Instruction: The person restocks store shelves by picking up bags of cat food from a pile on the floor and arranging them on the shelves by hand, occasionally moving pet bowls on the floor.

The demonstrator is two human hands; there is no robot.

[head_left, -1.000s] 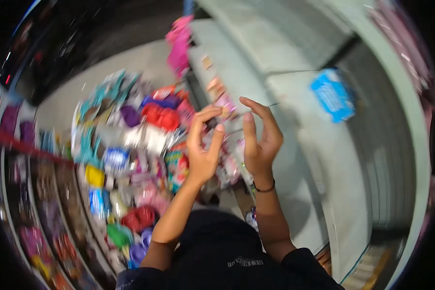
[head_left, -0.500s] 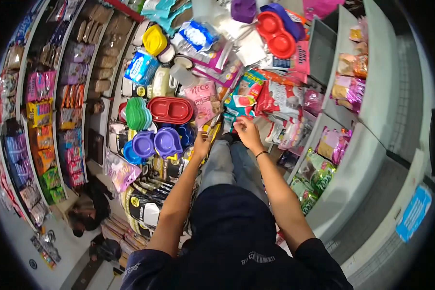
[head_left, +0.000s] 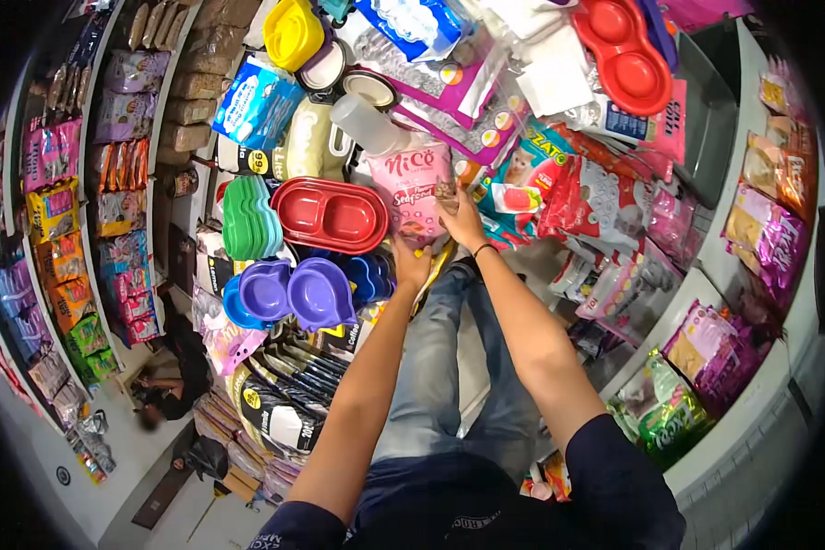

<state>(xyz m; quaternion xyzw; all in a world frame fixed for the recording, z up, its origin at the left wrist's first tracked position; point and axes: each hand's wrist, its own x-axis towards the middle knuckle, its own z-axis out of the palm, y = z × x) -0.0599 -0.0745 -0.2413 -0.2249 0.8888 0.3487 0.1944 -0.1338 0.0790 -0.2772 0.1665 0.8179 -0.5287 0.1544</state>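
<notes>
The pink Nico bag (head_left: 411,179) lies in the middle of the pile, and both hands are at its near end. My left hand (head_left: 412,264) has its fingers curled at the bag's lower left edge, closed on it. Around the bag's right edge, my right hand (head_left: 461,218) is closed as well. Just left of the bag is a red double bowl (head_left: 331,215), with stacked green bowls (head_left: 245,223) beyond it. Purple bowls (head_left: 295,291) sit nearer, left of my left forearm. A teal Zato bag (head_left: 530,174) lies right of my right hand.
Shelves (head_left: 98,119) of packets curve along the left. On the right, a pale shelf (head_left: 752,403) holds green and purple bags. A red double bowl (head_left: 623,55) and a grey bin (head_left: 710,101) are at the upper right. A person (head_left: 176,376) is at the lower left.
The view has swung from the pale shelves down to the pile and moved closer. My hands, earlier raised and apart with nothing in them, have reached forward and taken hold of the pink bag.
</notes>
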